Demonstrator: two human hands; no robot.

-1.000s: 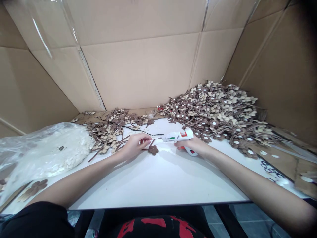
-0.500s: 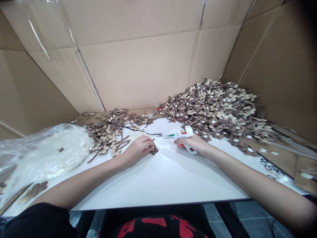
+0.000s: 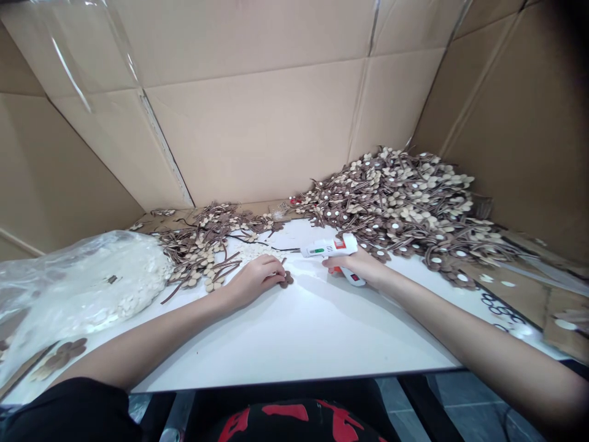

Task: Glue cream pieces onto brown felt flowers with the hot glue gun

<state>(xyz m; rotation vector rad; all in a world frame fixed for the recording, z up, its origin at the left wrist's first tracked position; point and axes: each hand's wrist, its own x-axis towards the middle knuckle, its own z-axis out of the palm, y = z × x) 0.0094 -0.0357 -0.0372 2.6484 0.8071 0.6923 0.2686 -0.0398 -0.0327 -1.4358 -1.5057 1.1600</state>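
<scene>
While your left hand (image 3: 257, 279) lies low on the white table (image 3: 299, 331), its fingers are drawn together over a brown flower (image 3: 288, 280), pinning it flat; whether they also pinch its stem you cannot tell from here. Your right hand (image 3: 356, 265) is wrapped around the handle of the white glue gun (image 3: 329, 248), with the nozzle pointing left toward the flower but standing clear of it.

This reads as a pressing step: the piece is held down while the gun waits just beside it. Any next move calls for a steady left hand so the flower does not slide, and for keeping your fingertips away from the hot nozzle.

The flower is small, dark and flat, with rounded petals poking out past your fingertips. It lies near the middle of the table, between a loose scatter of stemmed pieces (image 3: 202, 242) on your left and the big heap of flowers (image 3: 405, 209) on your right. A plastic bag of pale discs (image 3: 92, 282) sits at the far left.
</scene>
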